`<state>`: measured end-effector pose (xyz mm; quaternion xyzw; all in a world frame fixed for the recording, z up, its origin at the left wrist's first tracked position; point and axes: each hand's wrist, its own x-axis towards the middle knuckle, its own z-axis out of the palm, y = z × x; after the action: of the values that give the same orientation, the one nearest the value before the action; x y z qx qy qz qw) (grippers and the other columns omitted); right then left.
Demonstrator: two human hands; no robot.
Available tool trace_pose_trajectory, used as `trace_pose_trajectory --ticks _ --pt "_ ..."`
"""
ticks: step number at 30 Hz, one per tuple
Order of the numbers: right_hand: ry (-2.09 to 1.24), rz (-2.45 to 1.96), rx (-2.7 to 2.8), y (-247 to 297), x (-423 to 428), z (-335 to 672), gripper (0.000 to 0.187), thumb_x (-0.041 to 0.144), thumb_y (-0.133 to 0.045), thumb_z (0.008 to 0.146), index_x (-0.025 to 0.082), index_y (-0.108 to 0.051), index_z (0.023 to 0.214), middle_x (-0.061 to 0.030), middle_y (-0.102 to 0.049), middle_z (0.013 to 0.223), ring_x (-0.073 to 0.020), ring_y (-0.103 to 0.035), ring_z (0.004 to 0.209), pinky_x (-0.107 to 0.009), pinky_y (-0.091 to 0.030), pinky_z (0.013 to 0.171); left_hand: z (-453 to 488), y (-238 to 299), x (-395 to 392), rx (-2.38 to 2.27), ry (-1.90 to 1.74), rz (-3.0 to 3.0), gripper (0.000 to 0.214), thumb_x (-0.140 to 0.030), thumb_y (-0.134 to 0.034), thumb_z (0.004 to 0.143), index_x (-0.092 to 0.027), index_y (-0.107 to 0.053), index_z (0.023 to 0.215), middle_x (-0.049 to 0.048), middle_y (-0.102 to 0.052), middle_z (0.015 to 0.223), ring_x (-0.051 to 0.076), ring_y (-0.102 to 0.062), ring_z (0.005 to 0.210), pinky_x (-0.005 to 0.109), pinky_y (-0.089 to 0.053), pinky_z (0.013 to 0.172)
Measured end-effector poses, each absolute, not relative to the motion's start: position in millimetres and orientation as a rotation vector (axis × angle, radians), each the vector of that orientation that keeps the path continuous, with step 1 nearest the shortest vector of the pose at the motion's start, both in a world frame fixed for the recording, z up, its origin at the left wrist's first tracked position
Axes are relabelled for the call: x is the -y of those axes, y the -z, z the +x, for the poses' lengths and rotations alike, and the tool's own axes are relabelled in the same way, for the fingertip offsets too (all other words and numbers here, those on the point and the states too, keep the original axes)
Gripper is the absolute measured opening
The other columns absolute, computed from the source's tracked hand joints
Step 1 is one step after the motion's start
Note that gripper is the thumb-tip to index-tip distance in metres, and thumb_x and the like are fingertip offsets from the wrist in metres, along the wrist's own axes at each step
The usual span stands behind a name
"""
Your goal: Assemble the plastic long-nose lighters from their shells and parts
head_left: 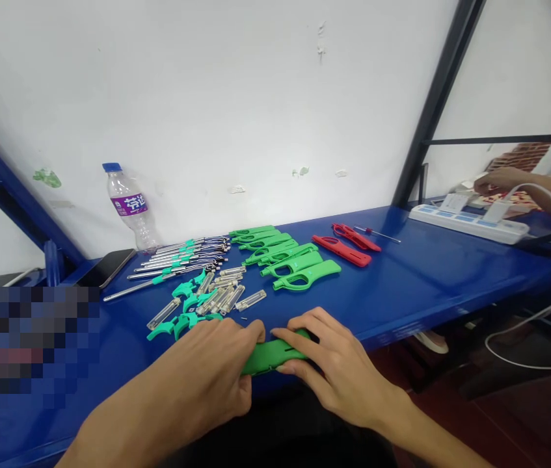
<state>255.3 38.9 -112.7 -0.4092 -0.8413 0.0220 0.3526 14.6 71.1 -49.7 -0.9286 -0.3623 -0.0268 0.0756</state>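
Both of my hands grip a green lighter casing (270, 355) above the table's front edge. My left hand (207, 364) is wrapped round its left end, and my right hand (331, 357) pinches the right end, where a dark slot shows. Just beyond lie clear fuel tanks (221, 298) and teal triggers (182, 323) in a loose pile. Metal lighter tubes (158, 261) with wires and teal parts lie in a row behind them. More green casings (299, 263) are lined up to the right of the tubes.
Two red casings (342, 251) and a thin screwdriver (377, 234) lie farther right. A bottle (129, 205) leans at the wall near a phone (109, 266). A white power strip (468, 223) sits at the table's right end. Another person's hand (499, 181) works beyond the frame post.
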Motion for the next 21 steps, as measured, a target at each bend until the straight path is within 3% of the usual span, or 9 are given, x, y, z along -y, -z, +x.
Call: trace_pose_trajectory --ticks 3,8,16,21 --pt "-0.065 -1.059 2.178 113 -39 254 0.035 0.040 -0.053 0.111 0.019 -0.070 0.134 -0.0110 -0.071 0.116 -0.0267 -0.063 0.104 -0.042 -0.059 0.089 23 49 -68 1.091 0.006 -2.742 0.037 -0.003 -0.054 0.070 -0.026 -0.062 0.098 -0.0019 -0.067 0.073 0.025 -0.067 0.062 0.033 -0.037 0.056" --pt "-0.077 -1.065 2.187 113 -39 255 0.035 0.039 -0.055 0.110 0.019 -0.069 0.135 -0.0106 -0.071 0.117 -0.0275 -0.062 0.105 -0.045 -0.057 0.092 36 52 -58 1.066 -0.057 -2.573 0.039 -0.001 -0.056 0.073 -0.021 -0.067 0.104 0.0012 -0.072 0.072 0.026 -0.069 0.058 0.031 -0.043 0.053" --pt "-0.076 -1.064 2.189 114 -39 255 0.033 0.041 -0.054 0.110 0.023 -0.070 0.133 -0.0098 -0.071 0.117 -0.0270 -0.063 0.104 -0.044 -0.056 0.092 15 64 -46 0.942 0.357 -2.552 0.041 -0.002 -0.049 0.083 -0.023 -0.073 0.109 0.0033 -0.080 0.086 0.025 -0.077 0.072 0.035 -0.059 0.068" --pt "-0.086 -1.039 2.169 114 -38 256 0.031 0.040 -0.056 0.110 0.023 -0.071 0.131 -0.0095 -0.072 0.116 -0.0267 -0.063 0.103 -0.043 -0.057 0.090 6 56 -41 0.896 0.258 -2.582 0.041 -0.003 -0.049 0.092 -0.023 -0.074 0.116 0.0021 -0.083 0.101 0.024 -0.079 0.084 0.034 -0.061 0.078"
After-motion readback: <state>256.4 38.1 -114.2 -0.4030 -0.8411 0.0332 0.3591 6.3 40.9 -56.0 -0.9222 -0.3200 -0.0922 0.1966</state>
